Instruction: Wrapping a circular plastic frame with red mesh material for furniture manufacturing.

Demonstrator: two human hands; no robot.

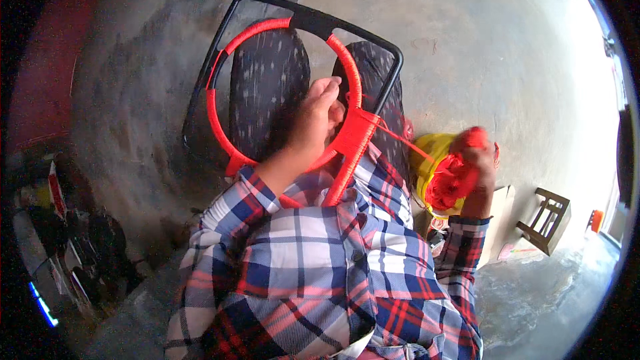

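the frame lay on the lap, its ring mostly wrapped in red cord, black patches seemingly unfinished. the left hand curled inside, grip unclear; the blurred right hand apparently clutched cord.

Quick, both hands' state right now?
Left hand: curled inside the red-wrapped ring; grip can't be told.
Right hand: closed on red cord bundle, blurred.

A black frame bearing a red-wrapped ring is supported across 2 legs. The left hand, fingers curled, is seen within the ring's opening. A red strand is stretched toward the blurred right hand beside a yellow bucket.
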